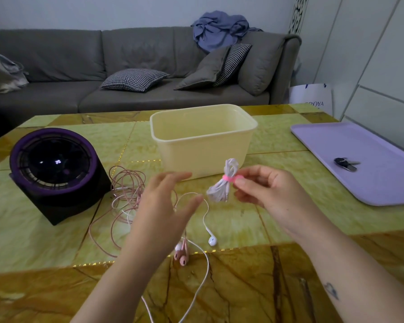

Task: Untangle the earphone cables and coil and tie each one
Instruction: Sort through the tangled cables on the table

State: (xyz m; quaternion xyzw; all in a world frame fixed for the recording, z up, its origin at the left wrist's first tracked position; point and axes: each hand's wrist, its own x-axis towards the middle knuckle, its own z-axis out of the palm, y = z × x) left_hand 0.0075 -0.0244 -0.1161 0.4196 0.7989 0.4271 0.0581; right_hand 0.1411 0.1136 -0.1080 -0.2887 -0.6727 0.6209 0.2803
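Note:
My right hand (264, 190) pinches a coiled white earphone bundle (222, 186) by the pink tie (230, 178) wrapped round its middle, holding it just above the table in front of the cream tub. My left hand (166, 201) hovers to the left of the bundle with fingers straight and spread, holding nothing. Under that hand a loose pink earphone cable (121, 190) lies tangled on the table, its pink earbuds (182, 254) near the inlay edge. A loose white cable with its earbud (212, 240) trails toward me.
An empty cream plastic tub (203, 145) stands behind the hands. A round purple-and-black fan (54, 166) sits at left. A lilac tray (359, 164) at right carries keys (345, 163). A grey sofa with cushions lies beyond the marble-patterned table (289, 229).

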